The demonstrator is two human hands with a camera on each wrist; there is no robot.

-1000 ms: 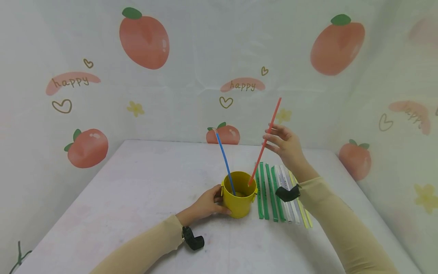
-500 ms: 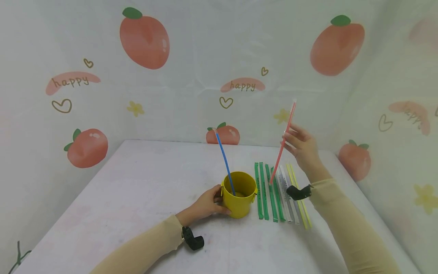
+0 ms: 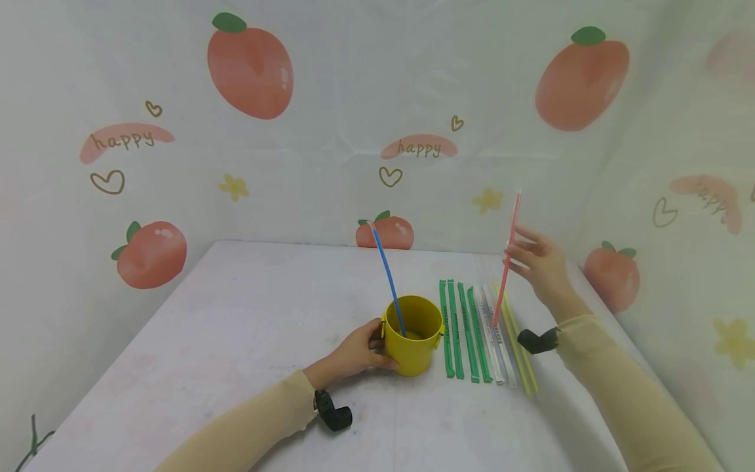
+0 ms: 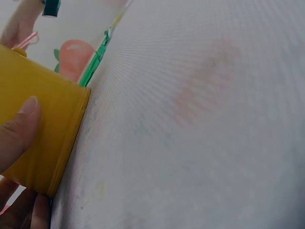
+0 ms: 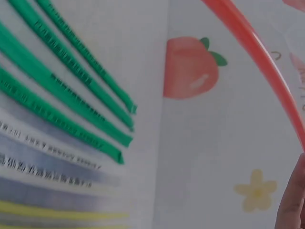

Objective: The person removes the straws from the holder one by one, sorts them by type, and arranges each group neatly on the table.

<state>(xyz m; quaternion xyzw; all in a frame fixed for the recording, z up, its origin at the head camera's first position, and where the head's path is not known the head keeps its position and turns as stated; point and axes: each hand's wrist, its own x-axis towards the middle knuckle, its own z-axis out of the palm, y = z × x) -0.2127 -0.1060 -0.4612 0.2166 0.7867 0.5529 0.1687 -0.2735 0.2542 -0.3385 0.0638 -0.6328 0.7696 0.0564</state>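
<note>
In the head view my left hand point(image 3: 354, 355) grips the left side of a small yellow bucket point(image 3: 413, 357) standing upright on the table. The left wrist view shows its thumb pressed on the bucket wall point(image 4: 52, 114). One blue straw point(image 3: 387, 275) leans inside the bucket, its top sticking out to the upper left. My right hand point(image 3: 544, 267) pinches a red straw point(image 3: 505, 278) in a clear wrapper near its middle. That straw is held steeply tilted, its lower end over the row of wrapped straws. In the right wrist view the red straw point(image 5: 259, 52) crosses the upper right; only fingertips show there.
Right of the bucket, wrapped straws lie side by side on the white table point(image 3: 265, 308): several green ones point(image 3: 466, 328), then white ones point(image 3: 495, 357), then yellow ones point(image 3: 524, 357). A white backdrop printed with fruit point(image 3: 250, 72) rises behind the table.
My right hand has carried the red straw from the bucket's mouth rightward, over the white and yellow straws, and slightly lower. My left hand, the bucket and the blue straw stay put.
</note>
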